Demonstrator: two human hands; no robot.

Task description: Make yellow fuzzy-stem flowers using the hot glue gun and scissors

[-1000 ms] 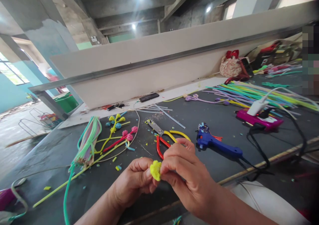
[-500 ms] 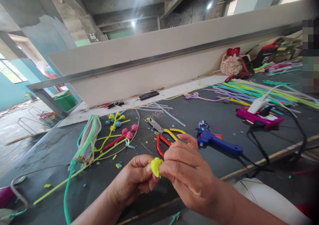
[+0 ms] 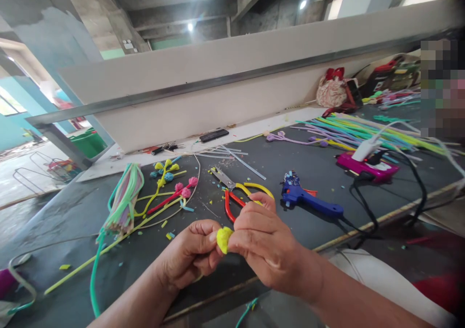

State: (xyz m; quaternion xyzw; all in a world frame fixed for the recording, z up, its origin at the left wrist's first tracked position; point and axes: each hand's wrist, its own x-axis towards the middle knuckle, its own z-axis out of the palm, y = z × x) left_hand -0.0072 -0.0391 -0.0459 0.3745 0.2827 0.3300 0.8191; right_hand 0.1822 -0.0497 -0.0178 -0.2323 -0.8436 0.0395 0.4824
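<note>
A small yellow fuzzy flower bud (image 3: 224, 241), apparently of bent pipe cleaner, is pinched between both hands near the table's front edge. My left hand (image 3: 198, 248) grips it from the left with thumb and fingers. From the right, my right hand (image 3: 271, 248) closes thumb and fingertips on its other side. Just beyond the right hand lie scissors (image 3: 232, 185) with one red and one yellow handle, blades apart. A blue glue gun (image 3: 310, 199) rests to their right. At left are pipe-cleaner sprigs with yellow and blue buds (image 3: 163, 178) and pink buds (image 3: 185, 188).
A bundle of green and mauve pipe cleaners (image 3: 125, 199) lies at left, with loose colourful ones (image 3: 378, 134) at right. A magenta power strip (image 3: 368, 168) has plugged-in cables. A phone (image 3: 214, 135) and cloth bag (image 3: 331, 90) sit by the back panel. A blurred person is at far right.
Both hands keep hold of the yellow bud, which has turned slightly and looks narrower. The whole view has shifted a little, so the things on the table appear farther left.
</note>
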